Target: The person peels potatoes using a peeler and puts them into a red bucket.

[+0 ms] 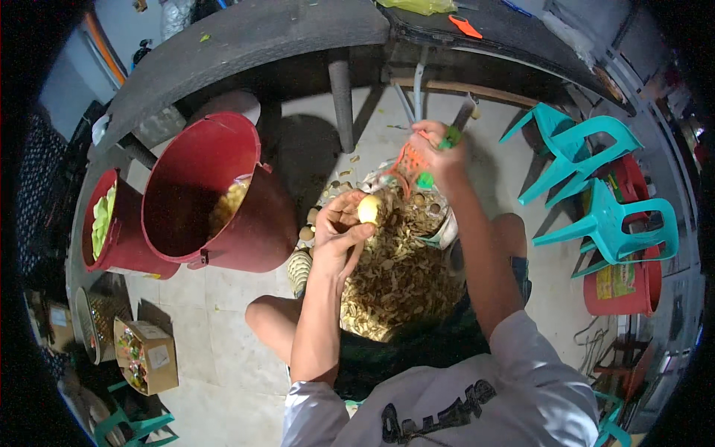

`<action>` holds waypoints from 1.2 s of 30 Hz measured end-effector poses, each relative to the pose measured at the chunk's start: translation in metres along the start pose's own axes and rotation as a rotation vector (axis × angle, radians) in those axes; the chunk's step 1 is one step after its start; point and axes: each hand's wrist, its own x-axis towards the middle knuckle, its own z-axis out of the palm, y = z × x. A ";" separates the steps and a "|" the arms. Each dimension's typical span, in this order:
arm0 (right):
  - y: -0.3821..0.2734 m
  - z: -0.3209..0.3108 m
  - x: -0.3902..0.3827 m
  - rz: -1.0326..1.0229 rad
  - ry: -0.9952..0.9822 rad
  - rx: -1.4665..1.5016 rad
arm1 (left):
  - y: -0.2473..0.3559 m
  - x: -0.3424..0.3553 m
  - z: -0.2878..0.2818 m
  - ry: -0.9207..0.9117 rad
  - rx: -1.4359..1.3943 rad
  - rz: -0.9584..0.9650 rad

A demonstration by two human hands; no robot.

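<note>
My left hand (337, 237) is closed round a pale, partly peeled potato (367, 210) above a sack heaped with peelings (395, 283). Up and to its right, my right hand (442, 156) grips a green-handled tool (451, 137) with a dark upper part, blurred so its exact kind is unclear. An orange mesh or slotted item (410, 165) is just below that hand; whether they touch is unclear. Several brown potatoes (306, 232) lie at the left edge of the heap, beside my left hand.
A big red bucket (167, 216) holding pale pieces and a smaller one (130, 238) with green produce stand left, above a cardboard box (156, 357). Teal chairs (611, 223) and red buckets (603, 290) stand right. Dark tables (261, 33) curve across the back.
</note>
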 end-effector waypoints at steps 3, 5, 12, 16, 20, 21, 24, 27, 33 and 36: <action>-0.007 0.003 -0.016 -0.190 -0.079 0.128 | -0.002 -0.001 0.003 0.026 0.288 0.027; 0.005 -0.004 -0.001 -0.119 -0.030 0.055 | -0.007 -0.001 -0.001 0.025 0.129 -0.016; 0.008 0.001 -0.002 -0.284 -0.062 0.063 | -0.013 0.001 -0.003 0.043 0.125 0.032; 0.004 -0.003 0.002 -0.174 0.053 -0.062 | -0.011 0.001 -0.006 0.077 -0.072 -0.002; 0.001 0.003 -0.009 -0.189 -0.058 0.110 | -0.013 0.000 -0.001 0.040 0.009 0.009; 0.002 -0.001 0.003 -0.106 -0.015 0.052 | -0.012 0.003 -0.002 0.040 -0.013 0.013; 0.001 -0.005 0.000 -0.083 0.044 0.035 | -0.008 0.008 0.000 0.039 0.052 0.046; -0.012 0.002 -0.014 -0.302 -0.046 -0.082 | -0.008 0.002 0.002 0.063 0.213 0.042; 0.000 0.000 -0.008 -0.170 -0.025 0.124 | -0.012 0.004 0.003 0.063 0.044 0.068; 0.003 -0.003 -0.003 -0.170 -0.033 0.027 | -0.013 0.002 0.002 0.076 0.101 0.047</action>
